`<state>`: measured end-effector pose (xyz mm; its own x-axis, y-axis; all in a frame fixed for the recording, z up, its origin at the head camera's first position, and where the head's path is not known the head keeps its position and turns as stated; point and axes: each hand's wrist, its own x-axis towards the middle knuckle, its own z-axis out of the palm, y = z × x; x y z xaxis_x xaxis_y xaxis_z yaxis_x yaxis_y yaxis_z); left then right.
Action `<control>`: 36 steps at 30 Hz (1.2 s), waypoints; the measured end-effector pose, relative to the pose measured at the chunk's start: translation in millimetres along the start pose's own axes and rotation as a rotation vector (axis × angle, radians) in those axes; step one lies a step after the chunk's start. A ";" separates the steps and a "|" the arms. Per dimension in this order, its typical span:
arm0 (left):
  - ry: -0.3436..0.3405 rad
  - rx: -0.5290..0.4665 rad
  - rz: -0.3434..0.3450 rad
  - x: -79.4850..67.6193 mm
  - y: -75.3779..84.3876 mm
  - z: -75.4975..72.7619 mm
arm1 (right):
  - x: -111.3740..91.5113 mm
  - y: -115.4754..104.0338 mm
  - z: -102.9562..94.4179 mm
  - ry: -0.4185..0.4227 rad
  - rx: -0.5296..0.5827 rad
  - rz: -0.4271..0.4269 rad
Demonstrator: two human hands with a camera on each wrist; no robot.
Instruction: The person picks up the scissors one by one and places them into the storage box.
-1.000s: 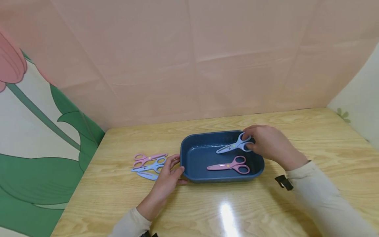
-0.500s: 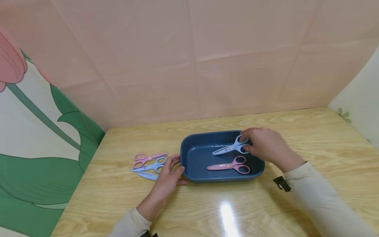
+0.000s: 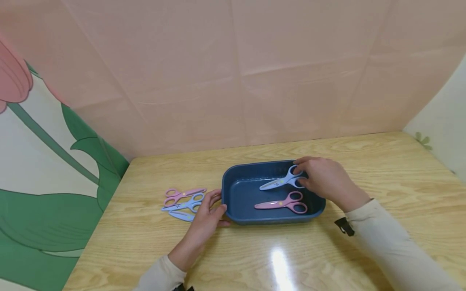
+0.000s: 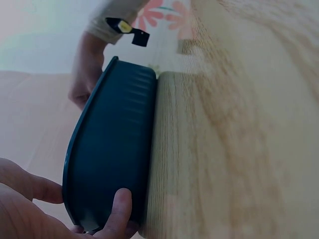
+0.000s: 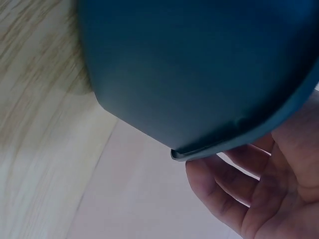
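Scissors [image 3: 181, 205] in pink and blue overlap on the desk [image 3: 138, 242] beside the left hand [image 3: 205, 218], gripping the left end of a navy tray [image 3: 240, 198] where pink scissors [image 3: 280, 203] lie and, just beyond, light-blue scissors [image 3: 284, 181] are pinched by the handles in the right hand [image 3: 324, 177].

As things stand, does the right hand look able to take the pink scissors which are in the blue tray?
Probably yes, after releasing the light blue scissors it holds: the right hand is close, and nothing visible covers the pink scissors.
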<state>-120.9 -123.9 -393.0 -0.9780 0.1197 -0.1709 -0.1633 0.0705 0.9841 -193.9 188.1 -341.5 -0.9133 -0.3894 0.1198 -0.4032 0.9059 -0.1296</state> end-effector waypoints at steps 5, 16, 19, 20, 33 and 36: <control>0.000 -0.001 -0.002 -0.1 0.1 0.2 | -0.1 -0.6 2.1 0.020 0.006 0.011; -0.005 -0.001 0.003 -0.4 0.8 -0.5 | 0.3 -1.6 5.9 0.041 -0.010 0.025; -0.010 0.000 0.004 -0.3 1.1 -0.8 | 0.4 -0.5 6.3 0.070 -0.013 0.009; -0.010 0.000 0.004 -0.4 1.3 -0.9 | 0.5 -0.3 6.4 0.078 -0.012 0.003; -0.014 -0.009 0.006 0.9 0.4 -1.3 | -1.2 4.6 0.2 0.102 0.077 -0.008; -0.012 -0.010 0.004 0.9 -1.2 -0.8 | -4.0 7.6 -2.4 0.108 0.092 -0.001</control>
<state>-121.7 -124.7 -394.3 -0.9770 0.1321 -0.1676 -0.1609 0.0598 0.9852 -193.1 196.9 -340.6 -0.9035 -0.3653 0.2242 -0.4119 0.8846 -0.2187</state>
